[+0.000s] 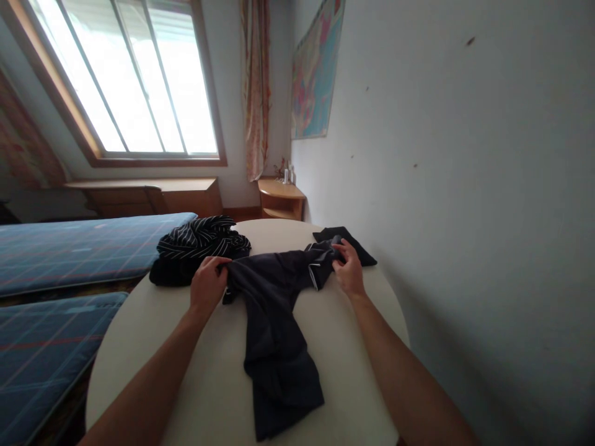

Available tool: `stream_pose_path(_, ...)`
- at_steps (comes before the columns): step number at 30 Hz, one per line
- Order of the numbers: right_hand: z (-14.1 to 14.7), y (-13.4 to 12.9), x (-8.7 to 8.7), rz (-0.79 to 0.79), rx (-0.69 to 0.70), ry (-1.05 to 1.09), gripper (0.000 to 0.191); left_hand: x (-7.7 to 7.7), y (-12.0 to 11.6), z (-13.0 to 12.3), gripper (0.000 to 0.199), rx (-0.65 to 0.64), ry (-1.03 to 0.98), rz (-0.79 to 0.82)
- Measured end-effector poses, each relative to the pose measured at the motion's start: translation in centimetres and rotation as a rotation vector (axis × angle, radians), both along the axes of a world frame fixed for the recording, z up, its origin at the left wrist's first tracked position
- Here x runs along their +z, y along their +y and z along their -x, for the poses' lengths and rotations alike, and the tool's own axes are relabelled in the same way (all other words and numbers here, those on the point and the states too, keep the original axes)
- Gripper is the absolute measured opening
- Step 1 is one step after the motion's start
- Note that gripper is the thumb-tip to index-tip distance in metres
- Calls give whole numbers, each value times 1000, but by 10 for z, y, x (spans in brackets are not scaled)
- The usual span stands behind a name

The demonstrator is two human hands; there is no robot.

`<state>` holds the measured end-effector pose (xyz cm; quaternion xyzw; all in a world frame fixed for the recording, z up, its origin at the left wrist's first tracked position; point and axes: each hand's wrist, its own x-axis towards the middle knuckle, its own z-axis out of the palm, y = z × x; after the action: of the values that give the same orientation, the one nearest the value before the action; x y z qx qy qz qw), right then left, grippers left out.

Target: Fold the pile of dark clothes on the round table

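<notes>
Extended the left forearm (151, 371) and the right forearm (402, 362) forward over the round white table (199, 396). Laid the dark garment (276, 331) on the tabletop between both hands, with its long lower part directed toward the near edge. Pinched the garment's upper left corner between thumb and fingers of the left hand (209, 282). Pinched its white-trimmed end (320, 260) between thumb and fingers of the right hand (349, 269). Could not tell the exact set of the remaining fingers on either side. Held both hands well apart, with the upper part of the cloth between them.

Had a striped cloth (198, 238) heaped just beyond the left hand, on top of a black cloth (168, 272). Had a folded dark cloth (365, 249) behind the right hand, near the wall (465, 204). Saw a near mattress (51, 347) and a far mattress (97, 248), both blue plaid, left of the table. Saw a desk (190, 192) below the window (130, 80), plus a map (313, 80) on the right-hand wall.
</notes>
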<state>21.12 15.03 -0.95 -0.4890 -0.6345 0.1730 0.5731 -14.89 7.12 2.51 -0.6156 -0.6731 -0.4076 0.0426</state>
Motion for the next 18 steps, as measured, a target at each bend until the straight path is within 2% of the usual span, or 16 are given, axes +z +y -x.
stream_pose_path(3, -1, -1, 0, -10, -52, 2, 33, -1, 3, 3, 20, 110, -10, 36)
stream_pose_path(6, 5, -7, 3, -9, -6, -139, 23, 2, 0, -4, 20, 146, -25, 124)
stream_pose_path(8, 10, -13, 5, 10, 85, -274, 23, 4, -4, -13, 22, 121, -10, 210)
stream_pose_path(12, 20, -24, 3, 117, 341, -523, 36, 4, -11, -29, 41, 63, 111, 323)
stream_pose_path(14, 23, -26, 1, 135, 376, -585, 30, 3, -13, -33, 44, 28, 164, 366)
stream_pose_path(18, 23, -23, -2, 109, 332, -612, 9, -1, -10, -30, 34, -45, 160, 404)
